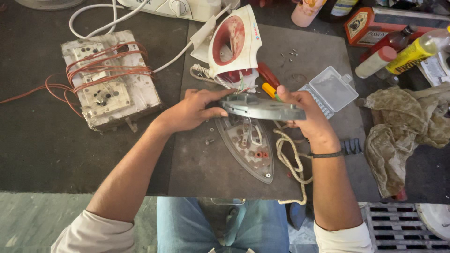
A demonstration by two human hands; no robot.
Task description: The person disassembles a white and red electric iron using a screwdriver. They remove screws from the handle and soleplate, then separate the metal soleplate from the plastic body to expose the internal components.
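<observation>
Both hands lift a grey soleplate above the counter's middle, its long axis running left to right. The left hand pinches its pointed end, while right hand fingers wrap the wide end. Directly beneath lies the inner plate; the iron shell stands behind, cord alongside.

Both forearms reach forward from the near edge of the tabletop, bare below pushed-up pale sleeves, and converge toward the middle. The left hand lies palm down, fingers curled, thumb stretched right in a pinch. The right hand is closed in a grip, thumb on top, knuckles turned outward, with a dark band round its wrist.
</observation>
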